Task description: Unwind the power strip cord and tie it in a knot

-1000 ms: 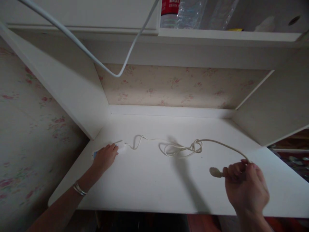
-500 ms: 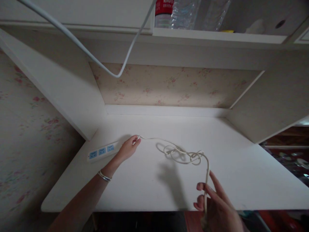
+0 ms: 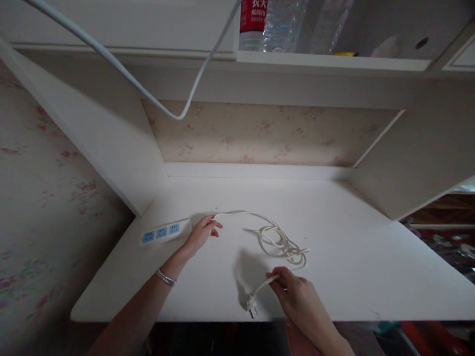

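A white power strip (image 3: 160,233) with blue sockets lies at the left of the white desk. Its cream power cord (image 3: 272,242) runs right from my left hand (image 3: 202,232) into a loose, tangled coil on the desktop. That hand holds the cord loosely just beyond the strip's right end, with some fingers slightly apart. Between thumb and fingers, my right hand (image 3: 297,291) grips the cord a short way from the plug (image 3: 251,304). The plug dangles near the desk's front edge, prongs pointing down. Part of the cord is hidden behind my right hand.
A thick white cable (image 3: 178,116) hangs in a loop in front of the cabinet. Plastic bottles (image 3: 284,24) stand on the shelf above. White side panels (image 3: 419,153) flank the desk (image 3: 363,277), and floral wallpaper (image 3: 237,131) shows behind.
My right hand has moved left and turned over, and the plug now shows hanging from it. The coil has shifted and lies more on the desktop. My left hand has loosened slightly.
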`<action>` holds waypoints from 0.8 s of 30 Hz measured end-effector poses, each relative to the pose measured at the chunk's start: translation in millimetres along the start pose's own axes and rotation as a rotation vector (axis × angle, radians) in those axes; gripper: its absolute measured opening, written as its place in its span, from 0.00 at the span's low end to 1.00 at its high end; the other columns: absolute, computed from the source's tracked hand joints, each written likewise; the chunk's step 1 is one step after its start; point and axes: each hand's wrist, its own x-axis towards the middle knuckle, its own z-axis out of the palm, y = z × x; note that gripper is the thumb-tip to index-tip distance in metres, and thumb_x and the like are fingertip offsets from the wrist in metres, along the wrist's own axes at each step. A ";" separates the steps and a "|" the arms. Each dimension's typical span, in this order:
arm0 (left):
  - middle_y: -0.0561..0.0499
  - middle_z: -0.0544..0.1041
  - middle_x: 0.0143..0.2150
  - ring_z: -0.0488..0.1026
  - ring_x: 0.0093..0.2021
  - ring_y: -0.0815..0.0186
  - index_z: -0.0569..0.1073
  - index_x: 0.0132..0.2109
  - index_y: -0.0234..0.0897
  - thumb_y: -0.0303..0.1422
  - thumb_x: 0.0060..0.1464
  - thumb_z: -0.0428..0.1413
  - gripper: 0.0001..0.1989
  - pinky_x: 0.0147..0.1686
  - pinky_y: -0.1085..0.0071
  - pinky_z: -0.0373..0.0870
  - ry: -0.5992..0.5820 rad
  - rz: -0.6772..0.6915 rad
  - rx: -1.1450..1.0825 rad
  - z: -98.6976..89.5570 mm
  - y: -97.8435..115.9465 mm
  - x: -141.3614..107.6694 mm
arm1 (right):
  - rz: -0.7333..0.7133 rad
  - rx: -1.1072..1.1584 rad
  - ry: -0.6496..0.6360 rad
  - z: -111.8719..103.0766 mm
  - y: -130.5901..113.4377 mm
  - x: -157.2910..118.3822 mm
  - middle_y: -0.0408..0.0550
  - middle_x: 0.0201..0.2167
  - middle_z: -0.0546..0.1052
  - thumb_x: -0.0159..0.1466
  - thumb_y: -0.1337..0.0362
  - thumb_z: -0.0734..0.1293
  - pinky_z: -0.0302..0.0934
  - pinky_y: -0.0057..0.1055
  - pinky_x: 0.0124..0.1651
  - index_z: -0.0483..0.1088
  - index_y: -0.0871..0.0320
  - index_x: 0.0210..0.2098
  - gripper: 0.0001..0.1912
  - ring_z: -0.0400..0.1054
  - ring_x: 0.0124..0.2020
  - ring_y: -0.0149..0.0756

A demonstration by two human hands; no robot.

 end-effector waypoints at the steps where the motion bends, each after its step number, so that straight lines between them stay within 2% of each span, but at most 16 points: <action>1: 0.46 0.75 0.42 0.71 0.29 0.69 0.69 0.47 0.33 0.41 0.54 0.52 0.18 0.34 0.70 0.67 -0.007 -0.003 -0.030 -1.8 1.3 -2.6 | -0.009 -0.187 0.015 -2.9 -1.5 5.4 0.51 0.31 0.79 0.64 0.57 0.58 0.61 0.33 0.36 0.72 0.54 0.39 0.13 0.74 0.34 0.44; 4: 0.45 0.74 0.45 0.71 0.31 0.69 0.71 0.43 0.34 0.42 0.55 0.53 0.16 0.37 0.68 0.67 -0.036 -0.005 -0.146 -6.7 0.5 -7.8 | 0.007 -0.577 0.061 -13.7 -11.5 20.8 0.54 0.28 0.78 0.65 0.54 0.57 0.56 0.33 0.30 0.75 0.54 0.33 0.17 0.74 0.30 0.46; 6: 0.47 0.75 0.43 0.70 0.30 0.70 0.71 0.42 0.34 0.42 0.55 0.53 0.15 0.36 0.70 0.65 -0.042 0.007 -0.192 -9.6 -2.5 -9.6 | -0.012 -0.637 0.076 -20.6 -19.0 31.1 0.55 0.27 0.78 0.65 0.52 0.57 0.53 0.32 0.29 0.75 0.54 0.30 0.20 0.73 0.29 0.46; 8: 0.49 0.75 0.39 0.68 0.28 0.72 0.71 0.41 0.34 0.41 0.56 0.53 0.14 0.32 0.72 0.61 -0.019 0.026 -0.211 -11.2 -5.6 -10.8 | -0.018 -0.530 0.051 -25.3 -24.2 42.8 0.53 0.25 0.77 0.66 0.50 0.57 0.52 0.31 0.29 0.74 0.55 0.25 0.23 0.71 0.28 0.42; 12: 0.51 0.74 0.34 0.65 0.26 0.72 0.72 0.43 0.34 0.41 0.56 0.53 0.14 0.28 0.74 0.58 0.075 0.064 -0.227 -7.4 -9.5 -14.1 | 0.054 -0.073 0.013 -19.2 -28.2 70.4 0.47 0.20 0.73 0.66 0.49 0.55 0.53 0.28 0.28 0.69 0.57 0.21 0.25 0.68 0.25 0.36; 15: 0.51 0.73 0.33 0.65 0.25 0.72 0.71 0.45 0.34 0.41 0.56 0.53 0.16 0.28 0.73 0.59 0.122 0.053 -0.202 1.9 -9.0 -19.8 | 0.052 0.097 0.119 4.5 -34.5 87.3 0.46 0.21 0.73 0.66 0.47 0.53 0.53 0.28 0.29 0.69 0.57 0.25 0.25 0.68 0.26 0.36; 18: 0.51 0.73 0.34 0.66 0.26 0.71 0.71 0.48 0.35 0.43 0.55 0.53 0.19 0.29 0.73 0.60 0.133 0.042 -0.187 13.1 -6.4 -27.2 | -0.049 0.095 0.174 39.3 -48.3 97.4 0.48 0.25 0.75 0.69 0.50 0.50 0.54 0.28 0.30 0.68 0.57 0.31 0.24 0.69 0.29 0.36; 21: 0.51 0.74 0.34 0.67 0.27 0.70 0.73 0.46 0.35 0.45 0.54 0.54 0.20 0.30 0.72 0.62 0.131 0.039 -0.206 22.3 -6.4 -32.7 | -0.146 0.006 0.152 72.8 -63.9 104.0 0.49 0.28 0.77 0.71 0.54 0.48 0.53 0.27 0.31 0.67 0.57 0.36 0.21 0.71 0.29 0.37; 24: 0.53 0.72 0.28 0.65 0.27 0.69 0.74 0.36 0.34 0.49 0.53 0.53 0.20 0.30 0.72 0.62 0.129 0.008 -0.302 26.7 -10.5 -34.1 | -0.215 -0.067 0.080 96.8 -74.5 109.5 0.51 0.30 0.77 0.71 0.58 0.48 0.53 0.27 0.32 0.67 0.57 0.40 0.19 0.72 0.31 0.37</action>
